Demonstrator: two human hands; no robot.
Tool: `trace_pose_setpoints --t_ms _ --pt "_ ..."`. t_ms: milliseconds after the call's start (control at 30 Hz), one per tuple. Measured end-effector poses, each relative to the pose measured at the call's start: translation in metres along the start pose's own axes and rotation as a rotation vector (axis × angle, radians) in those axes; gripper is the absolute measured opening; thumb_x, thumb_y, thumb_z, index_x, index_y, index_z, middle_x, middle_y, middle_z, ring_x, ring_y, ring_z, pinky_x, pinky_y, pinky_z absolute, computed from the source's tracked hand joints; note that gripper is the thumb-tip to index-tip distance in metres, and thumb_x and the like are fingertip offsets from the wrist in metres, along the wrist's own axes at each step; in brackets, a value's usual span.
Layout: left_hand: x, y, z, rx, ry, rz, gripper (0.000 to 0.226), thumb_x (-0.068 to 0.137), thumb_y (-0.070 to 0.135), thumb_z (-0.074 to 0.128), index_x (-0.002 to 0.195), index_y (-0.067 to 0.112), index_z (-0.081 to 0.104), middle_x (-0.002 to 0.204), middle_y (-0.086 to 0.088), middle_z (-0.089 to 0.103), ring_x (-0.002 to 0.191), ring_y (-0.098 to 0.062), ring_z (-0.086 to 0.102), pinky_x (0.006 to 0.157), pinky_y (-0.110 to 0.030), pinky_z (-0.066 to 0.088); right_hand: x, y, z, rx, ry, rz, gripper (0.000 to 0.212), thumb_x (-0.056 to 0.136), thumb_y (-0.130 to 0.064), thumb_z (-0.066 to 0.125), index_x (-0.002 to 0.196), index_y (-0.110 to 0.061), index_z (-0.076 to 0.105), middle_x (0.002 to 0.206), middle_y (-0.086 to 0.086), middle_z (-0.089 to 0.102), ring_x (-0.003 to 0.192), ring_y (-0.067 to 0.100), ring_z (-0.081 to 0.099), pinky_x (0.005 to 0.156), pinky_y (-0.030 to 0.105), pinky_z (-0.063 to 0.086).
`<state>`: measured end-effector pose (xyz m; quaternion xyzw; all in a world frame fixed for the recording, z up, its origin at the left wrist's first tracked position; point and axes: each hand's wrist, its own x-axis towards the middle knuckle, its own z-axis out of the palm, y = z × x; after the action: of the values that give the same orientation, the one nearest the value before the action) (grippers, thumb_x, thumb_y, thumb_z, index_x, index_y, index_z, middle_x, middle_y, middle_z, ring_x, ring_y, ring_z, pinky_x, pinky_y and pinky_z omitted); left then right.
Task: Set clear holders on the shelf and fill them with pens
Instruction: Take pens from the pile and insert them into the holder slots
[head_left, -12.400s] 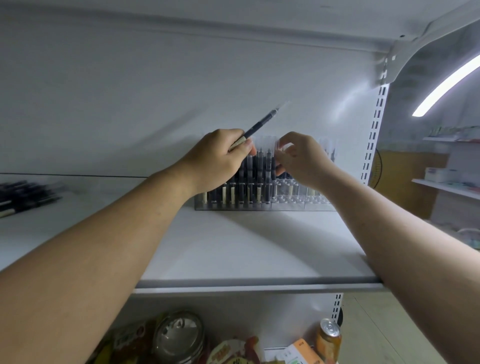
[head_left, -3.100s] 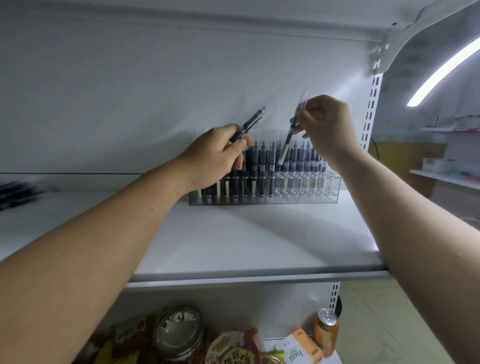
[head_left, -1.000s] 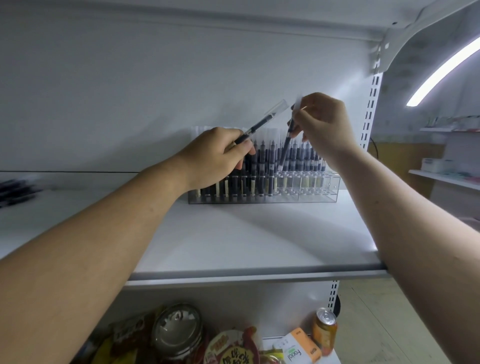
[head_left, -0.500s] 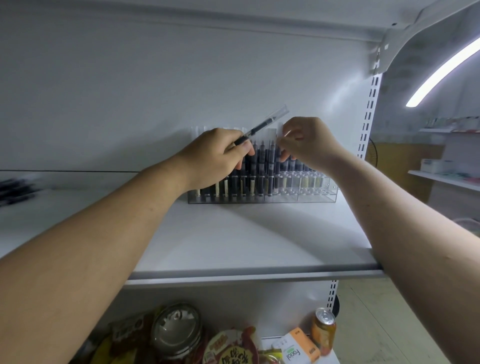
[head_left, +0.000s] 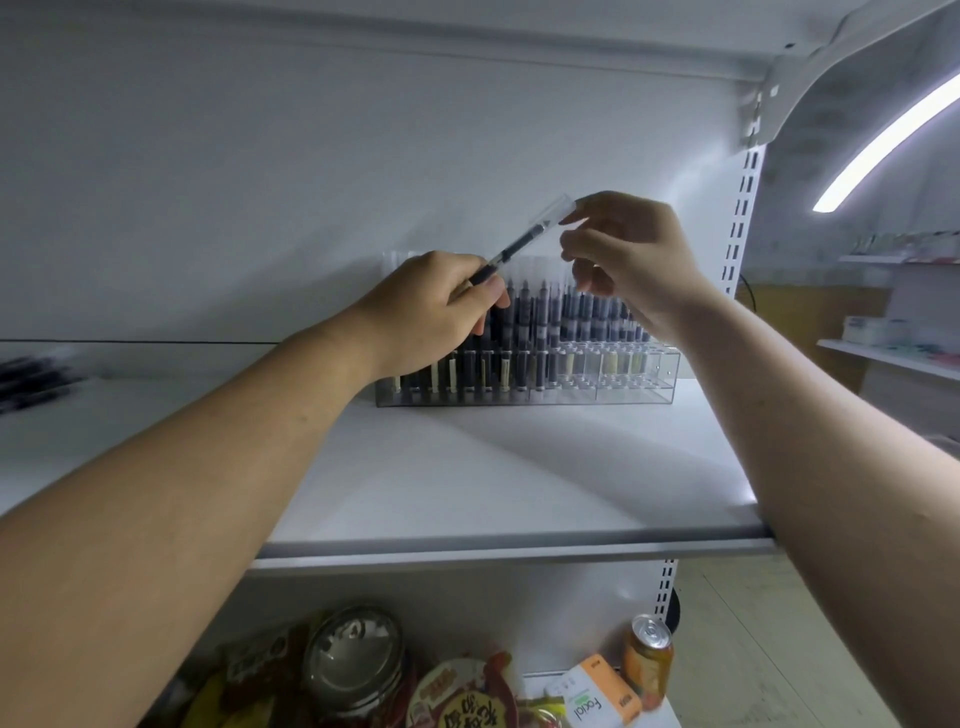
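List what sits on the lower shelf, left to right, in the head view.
Snack bags → glass jar with metal lid → red noodle cup → white and orange box → orange drink can.

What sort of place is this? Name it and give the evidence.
Probably a small shop being stocked. A slotted upright carries the white shelf, a clear holder displays rows of pens, and packaged snacks plus a drink can sit on the tier below.

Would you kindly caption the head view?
Left hand offers a pen to the right hand above the clear holder.
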<state>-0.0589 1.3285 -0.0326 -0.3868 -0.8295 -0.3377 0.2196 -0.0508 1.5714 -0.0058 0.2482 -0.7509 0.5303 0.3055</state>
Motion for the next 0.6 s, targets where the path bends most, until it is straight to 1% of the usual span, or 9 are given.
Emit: trace_pose_setpoints --t_ms 67,100,167,200,267,400,533,600 --pt "0.0002 0.0004 0.0003 -0.005 0.008 0.001 0.027 0.111 0.032 0.047 0.100 0.022 0.069 0.080 -0.002 0.067 0.055 -0.002 0.051 0.054 -0.016 0.041 -0.0019 -0.0035 0.0012 0.176 -0.123 0.105 0.018 0.091 0.000 0.073 0.108 -0.005 0.071 0.082 0.013 0.071 0.056 0.022 0.057 0.050 0.029 0.039" --pt "0.0003 0.0006 0.0004 -0.004 0.007 0.004 0.027 0.111 0.032 0.047 0.099 0.022 0.069 0.079 -0.001 0.067 0.055 -0.002 0.051 0.054 -0.015 0.041 -0.0032 -0.0047 0.0027 0.218 -0.181 0.138 0.018 0.091 0.000 0.074 0.108 -0.004 0.070 0.085 0.014 0.071 0.055 0.022 0.057 0.049 0.029 0.038" --pt "0.0007 0.0006 0.0004 -0.002 0.000 0.011 0.026 0.111 0.031 0.047 0.099 0.021 0.069 0.079 -0.001 0.067 0.054 -0.002 0.051 0.053 -0.016 0.040 -0.0048 -0.0056 0.0054 0.264 -0.244 0.154 0.012 0.089 -0.004 0.077 0.100 -0.006 0.071 0.088 0.014 0.072 0.054 0.019 0.058 0.049 0.027 0.038" --pt "0.0010 0.0004 0.0004 -0.002 -0.003 0.012 0.026 0.111 0.031 0.047 0.099 0.021 0.069 0.080 -0.001 0.067 0.054 -0.002 0.051 0.053 -0.017 0.041 -0.0047 -0.0053 0.0056 0.281 -0.251 0.149 0.010 0.088 -0.009 0.077 0.095 -0.007 0.070 0.089 0.013 0.073 0.054 0.018 0.059 0.048 0.026 0.039" --pt "0.0016 0.0003 0.0006 -0.006 -0.007 0.012 0.027 0.111 0.032 0.047 0.100 0.021 0.069 0.080 -0.001 0.068 0.055 -0.003 0.052 0.053 -0.019 0.042 -0.0035 -0.0044 0.0045 0.303 -0.253 0.143 0.014 0.086 -0.015 0.077 0.091 -0.006 0.069 0.090 0.011 0.074 0.055 0.017 0.061 0.049 0.025 0.043" --pt "0.0018 -0.0009 0.0012 -0.008 -0.009 0.015 0.028 0.111 0.031 0.047 0.100 0.019 0.069 0.080 0.000 0.068 0.056 -0.005 0.053 0.055 -0.022 0.044 -0.0025 -0.0031 0.0010 0.321 -0.269 0.132 0.019 0.089 -0.018 0.075 0.099 -0.003 0.068 0.096 0.010 0.076 0.060 0.017 0.065 0.057 0.027 0.047" --pt "0.0012 -0.0010 0.0013 0.005 -0.026 0.017 0.027 0.111 0.031 0.047 0.100 0.020 0.069 0.081 -0.001 0.068 0.053 -0.003 0.051 0.054 -0.020 0.040 -0.0026 -0.0029 0.0039 0.333 -0.277 0.120 0.018 0.090 -0.019 0.073 0.102 -0.006 0.070 0.097 0.008 0.076 0.063 0.018 0.067 0.056 0.026 0.047" --pt "0.0007 -0.0003 0.0014 0.011 -0.023 0.023 0.027 0.111 0.031 0.048 0.102 0.018 0.069 0.081 -0.001 0.068 0.055 -0.005 0.052 0.054 -0.022 0.042 -0.0023 -0.0029 0.0046 0.335 -0.264 0.123 0.016 0.091 -0.019 0.073 0.101 -0.007 0.071 0.097 0.008 0.076 0.067 0.019 0.069 0.057 0.026 0.047"
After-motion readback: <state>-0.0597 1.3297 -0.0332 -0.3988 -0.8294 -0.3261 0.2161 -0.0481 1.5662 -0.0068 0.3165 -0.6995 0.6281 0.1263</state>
